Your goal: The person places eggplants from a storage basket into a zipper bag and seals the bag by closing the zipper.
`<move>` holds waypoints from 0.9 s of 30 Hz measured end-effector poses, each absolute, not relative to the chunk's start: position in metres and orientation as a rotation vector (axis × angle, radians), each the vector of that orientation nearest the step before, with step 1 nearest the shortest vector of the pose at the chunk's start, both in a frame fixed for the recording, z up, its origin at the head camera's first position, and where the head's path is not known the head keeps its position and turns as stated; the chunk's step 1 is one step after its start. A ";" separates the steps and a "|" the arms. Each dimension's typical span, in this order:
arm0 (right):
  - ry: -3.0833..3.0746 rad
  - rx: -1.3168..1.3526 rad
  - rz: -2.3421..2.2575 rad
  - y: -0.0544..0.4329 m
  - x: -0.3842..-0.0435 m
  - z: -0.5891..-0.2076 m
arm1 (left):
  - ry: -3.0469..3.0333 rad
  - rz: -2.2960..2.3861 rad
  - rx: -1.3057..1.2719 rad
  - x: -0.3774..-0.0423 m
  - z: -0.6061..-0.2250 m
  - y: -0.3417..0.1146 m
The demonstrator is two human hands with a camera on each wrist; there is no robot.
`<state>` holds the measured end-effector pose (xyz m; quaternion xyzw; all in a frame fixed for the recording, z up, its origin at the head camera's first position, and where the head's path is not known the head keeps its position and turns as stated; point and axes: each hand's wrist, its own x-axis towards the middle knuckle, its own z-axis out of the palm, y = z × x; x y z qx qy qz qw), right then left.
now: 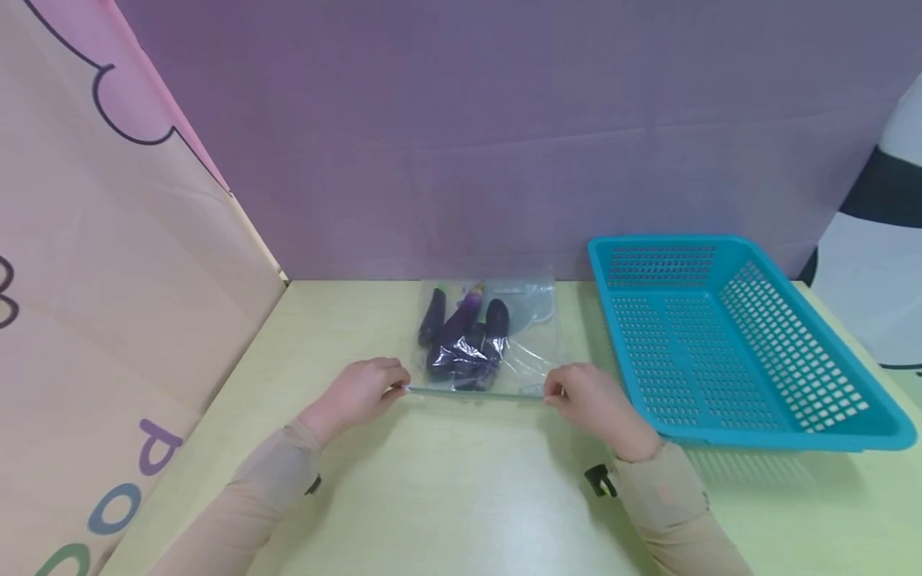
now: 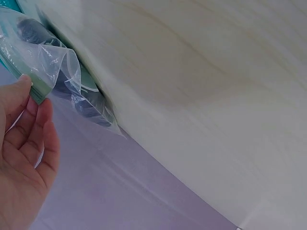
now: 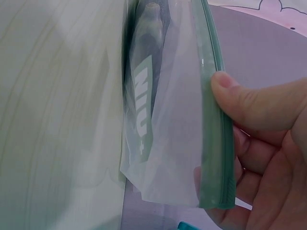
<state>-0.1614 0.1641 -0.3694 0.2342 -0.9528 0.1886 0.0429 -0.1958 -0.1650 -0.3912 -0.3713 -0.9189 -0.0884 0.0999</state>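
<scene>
A clear zip bag (image 1: 529, 352) with a green seal strip lies on the table, its opening edge toward me. Several dark eggplants (image 1: 454, 336) are inside it. My left hand (image 1: 366, 390) pinches the near left corner of the strip between thumb and fingers; the left wrist view shows the green strip (image 2: 41, 90) in that pinch. At the near right corner my right hand (image 1: 587, 400) grips the other end, thumb on the seal strip (image 3: 216, 143) in the right wrist view. White lettering on a green patch (image 3: 144, 110) shows on the bag there.
To the right of the bag stands a blue perforated plastic basket (image 1: 691, 360). A purple backdrop (image 1: 461, 144) rises behind the table (image 1: 446, 488), and a printed panel (image 1: 108, 240) borders the left side. A white and black object (image 1: 879, 232) is partly visible at far right.
</scene>
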 end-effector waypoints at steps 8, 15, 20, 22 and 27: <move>-2.926 0.719 0.577 0.164 -0.161 -0.369 | -2.692 -0.254 -1.104 -0.196 -0.391 -0.167; -2.946 0.723 0.576 0.164 -0.162 -0.371 | -2.703 -0.250 -1.097 -0.197 -0.390 -0.170; -2.938 0.769 0.563 0.164 -0.162 -0.373 | -2.699 -0.258 -1.105 -0.197 -0.389 -0.172; -2.942 0.788 0.565 0.165 -0.162 -0.373 | -2.697 -0.259 -1.112 -0.197 -0.389 -0.172; -2.973 0.888 0.581 0.167 -0.162 -0.376 | -2.711 -0.234 -1.162 -0.198 -0.390 -0.172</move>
